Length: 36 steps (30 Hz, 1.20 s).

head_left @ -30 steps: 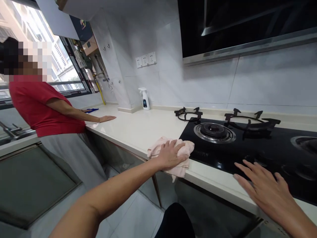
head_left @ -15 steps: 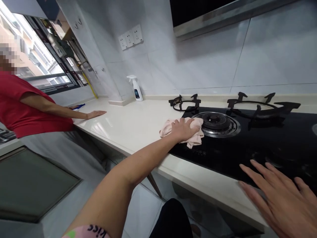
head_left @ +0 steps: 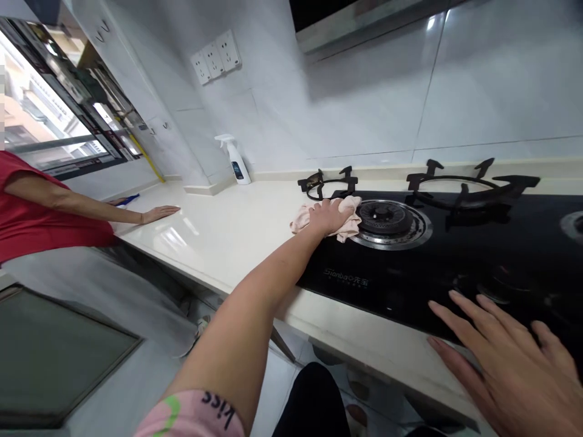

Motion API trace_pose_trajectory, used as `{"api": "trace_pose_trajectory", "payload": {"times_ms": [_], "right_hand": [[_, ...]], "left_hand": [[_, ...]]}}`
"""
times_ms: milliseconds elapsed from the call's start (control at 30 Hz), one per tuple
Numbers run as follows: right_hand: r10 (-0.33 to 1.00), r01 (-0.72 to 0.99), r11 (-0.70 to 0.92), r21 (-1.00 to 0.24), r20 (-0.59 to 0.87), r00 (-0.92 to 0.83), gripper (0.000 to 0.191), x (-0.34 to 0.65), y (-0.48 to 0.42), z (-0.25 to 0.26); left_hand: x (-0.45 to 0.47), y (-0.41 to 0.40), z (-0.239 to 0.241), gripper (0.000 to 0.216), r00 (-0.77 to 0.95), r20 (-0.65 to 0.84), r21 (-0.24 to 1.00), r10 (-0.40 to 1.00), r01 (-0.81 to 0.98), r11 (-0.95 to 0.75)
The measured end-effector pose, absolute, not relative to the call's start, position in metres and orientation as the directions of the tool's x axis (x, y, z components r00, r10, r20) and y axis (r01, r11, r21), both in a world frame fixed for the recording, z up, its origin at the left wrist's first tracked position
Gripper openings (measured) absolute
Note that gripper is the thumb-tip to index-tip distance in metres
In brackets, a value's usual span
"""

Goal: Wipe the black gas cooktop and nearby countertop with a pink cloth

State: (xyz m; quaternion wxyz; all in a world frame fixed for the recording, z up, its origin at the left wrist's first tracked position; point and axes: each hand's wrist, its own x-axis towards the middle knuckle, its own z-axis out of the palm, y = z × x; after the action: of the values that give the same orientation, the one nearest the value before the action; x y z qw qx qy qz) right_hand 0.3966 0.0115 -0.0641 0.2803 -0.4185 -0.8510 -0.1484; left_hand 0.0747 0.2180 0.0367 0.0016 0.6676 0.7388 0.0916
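My left hand (head_left: 328, 216) presses a crumpled pink cloth (head_left: 347, 219) onto the black glass stove top (head_left: 460, 267), right beside the round burner (head_left: 388, 222). Its fingers are closed over the cloth. My right hand (head_left: 510, 358) lies flat and open, fingers spread, on the stove's front edge at the lower right, holding nothing.
Two black pan supports (head_left: 464, 185) sit off the burners at the back of the counter (head_left: 218, 230). A white spray bottle (head_left: 235, 160) stands by the wall. Another person in a red shirt (head_left: 31, 206) rests a hand (head_left: 157, 213) on the counter at the left.
My left hand has pushed the cloth from the counter's front edge up and away onto the stove, next to the burner. My right hand stays flat in place.
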Motion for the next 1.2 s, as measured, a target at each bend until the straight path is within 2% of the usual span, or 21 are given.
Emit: {"api": "trace_pose_trajectory", "payload": {"times_ms": [167,333,467,667,833,933,1033,1200], "right_hand": [[0.687,0.88,0.475,0.019,0.617,-0.384,0.069,0.386,0.012,-0.058],[0.712,0.887,0.462,-0.011,0.601,-0.363,0.077,0.378,0.008,-0.047],[0.722,0.876,0.483,-0.003,0.568,-0.396,0.069,0.384,0.014,-0.055],[0.757,0.893,0.45,-0.024,0.541,-0.367,0.066,0.387,0.021,-0.06],[0.761,0.887,0.461,0.001,0.513,-0.397,0.067,0.389,0.021,-0.058],[0.772,0.893,0.449,-0.029,0.516,-0.372,0.068,0.388,0.023,-0.06],[0.764,0.898,0.434,-0.073,0.558,-0.324,0.071,0.386,0.023,-0.064],[0.735,0.891,0.449,-0.072,0.597,-0.322,0.071,0.382,0.017,-0.062]], "left_hand": [[0.081,0.186,0.04,0.072,-0.097,0.129,0.141,0.987,0.987,0.078],[0.079,0.12,0.038,0.07,-0.028,0.153,0.102,0.988,0.995,0.013],[0.076,0.058,0.036,0.071,0.049,0.148,0.07,0.988,0.996,-0.06],[0.08,-0.008,0.033,0.073,0.172,0.158,0.103,0.972,0.976,-0.189],[0.086,-0.023,0.035,0.075,0.212,0.121,0.168,0.97,0.958,-0.231],[0.088,-0.022,0.039,0.075,0.227,0.079,0.185,0.971,0.954,-0.237],[0.092,-0.018,0.043,0.077,0.226,0.041,0.185,0.973,0.955,-0.23],[0.101,0.003,0.046,0.079,0.248,0.034,0.168,0.968,0.953,-0.25]]}}
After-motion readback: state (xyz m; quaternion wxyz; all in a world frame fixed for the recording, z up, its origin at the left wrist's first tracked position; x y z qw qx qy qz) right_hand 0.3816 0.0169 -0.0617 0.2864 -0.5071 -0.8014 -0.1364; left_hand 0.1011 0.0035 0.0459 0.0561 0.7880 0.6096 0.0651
